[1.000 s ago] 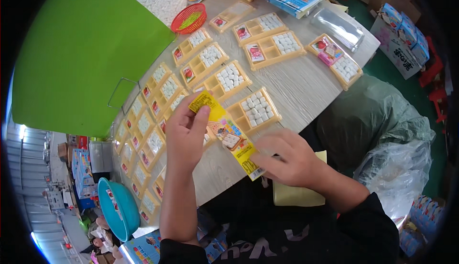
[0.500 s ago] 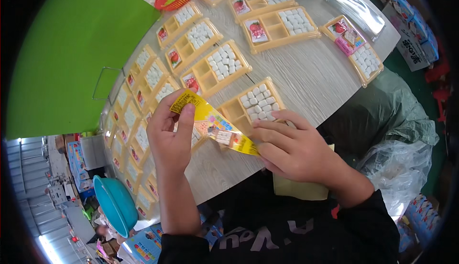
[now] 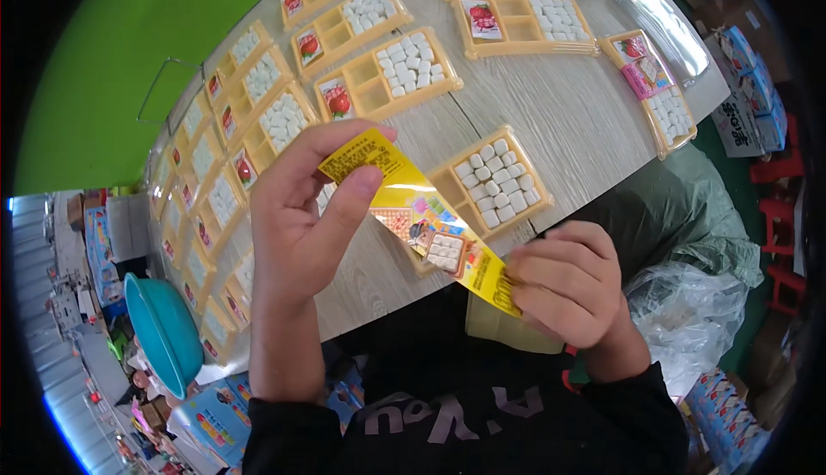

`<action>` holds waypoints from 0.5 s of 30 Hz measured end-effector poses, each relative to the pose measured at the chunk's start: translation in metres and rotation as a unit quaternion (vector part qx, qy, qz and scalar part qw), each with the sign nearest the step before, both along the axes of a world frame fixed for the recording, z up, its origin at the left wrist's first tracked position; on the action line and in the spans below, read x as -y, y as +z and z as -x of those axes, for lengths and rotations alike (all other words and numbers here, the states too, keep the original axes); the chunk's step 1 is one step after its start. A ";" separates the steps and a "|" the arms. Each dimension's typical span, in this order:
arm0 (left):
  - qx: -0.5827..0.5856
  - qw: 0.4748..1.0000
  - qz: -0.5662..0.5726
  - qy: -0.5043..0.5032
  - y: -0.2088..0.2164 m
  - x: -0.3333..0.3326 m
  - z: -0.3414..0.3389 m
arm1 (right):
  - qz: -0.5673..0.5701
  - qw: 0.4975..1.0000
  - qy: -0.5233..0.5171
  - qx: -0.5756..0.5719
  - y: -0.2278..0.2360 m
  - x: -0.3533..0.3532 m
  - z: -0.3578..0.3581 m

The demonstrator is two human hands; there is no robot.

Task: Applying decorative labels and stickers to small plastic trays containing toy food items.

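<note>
Head view, mid-frame: person in a black top (image 3: 482, 380) has both bare hands on a yellow printed strip (image 3: 428, 217), which runs diag. from just left of center toward the lower right, bowed a bit. Left grip (image 3: 301, 212) is closed on the strip's upper end, thumb flat on the printed face, fingers tucked behind. Right grip (image 3: 572, 286) is at the other end, fingers bent & touching the edge; thumb's hidden from where I'm standing, so can't tell if it's pinching or just resting there tbh.

Strip's up off the counter (image 3: 516, 96), blocking part of the near tray (image 3: 443, 182), a cream one w/ white pillow-shaped pieces (image 3: 499, 184) in its right-hand compartment. More cream trays (image 3: 372, 92) in rows, upper left & top of frame, lots w/ a strawberry packet (image 3: 335, 96) at one end and white pieces at the other.

Upper right: a tray w/ a pink wrapper (image 3: 641, 79) across it, clear plastic piece (image 3: 662, 32) nearby. Far upper left = big green board (image 3: 129, 88). Lower left: teal basin (image 3: 163, 333). Right side, past the counter edge: dull green bag (image 3: 688, 217), clear bag (image 3: 688, 303) just below it. Also a pale yellow thing (image 3: 508, 329) below the right grip, partly hidden, idk what it is.
</note>
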State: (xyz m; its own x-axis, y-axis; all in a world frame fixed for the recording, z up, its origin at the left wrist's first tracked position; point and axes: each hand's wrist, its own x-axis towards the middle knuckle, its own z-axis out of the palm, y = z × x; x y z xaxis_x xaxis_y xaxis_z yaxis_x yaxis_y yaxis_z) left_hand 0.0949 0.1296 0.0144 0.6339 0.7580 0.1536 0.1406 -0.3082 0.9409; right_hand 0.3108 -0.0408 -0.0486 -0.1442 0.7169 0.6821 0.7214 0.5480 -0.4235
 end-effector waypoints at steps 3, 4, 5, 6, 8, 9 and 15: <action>0.017 1.000 -0.001 -0.001 -0.005 0.000 -0.006 | -0.059 0.998 0.004 -0.028 0.000 0.011 0.000; 0.008 1.000 -0.015 0.003 -0.009 0.000 -0.009 | -0.074 0.997 -0.001 -0.031 -0.002 0.012 0.002; 0.008 1.000 -0.018 0.010 -0.013 -0.002 -0.012 | -0.090 0.995 -0.005 -0.034 -0.005 0.013 0.004; 0.003 1.000 -0.024 0.017 -0.017 -0.003 -0.014 | -0.081 0.997 -0.013 -0.011 -0.006 0.013 0.004; -0.097 0.988 -0.112 0.030 -0.022 -0.006 -0.016 | -0.051 0.998 -0.001 0.023 -0.011 0.011 0.007; -0.151 0.975 -0.157 0.035 -0.024 -0.007 -0.016 | -0.039 0.998 0.003 0.040 -0.013 0.008 0.009; -0.196 0.957 -0.209 0.036 -0.028 -0.012 -0.018 | -0.048 0.998 0.017 0.039 -0.019 -0.002 0.020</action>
State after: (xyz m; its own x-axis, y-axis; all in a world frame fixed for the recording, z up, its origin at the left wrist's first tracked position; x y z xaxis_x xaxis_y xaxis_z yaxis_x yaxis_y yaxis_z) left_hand 0.1130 0.1421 -0.0138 0.6529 0.7262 0.2153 0.4924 -0.6229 0.6079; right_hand 0.2910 -0.0385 -0.0675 -0.2230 0.6420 0.7336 0.7302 0.6085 -0.3106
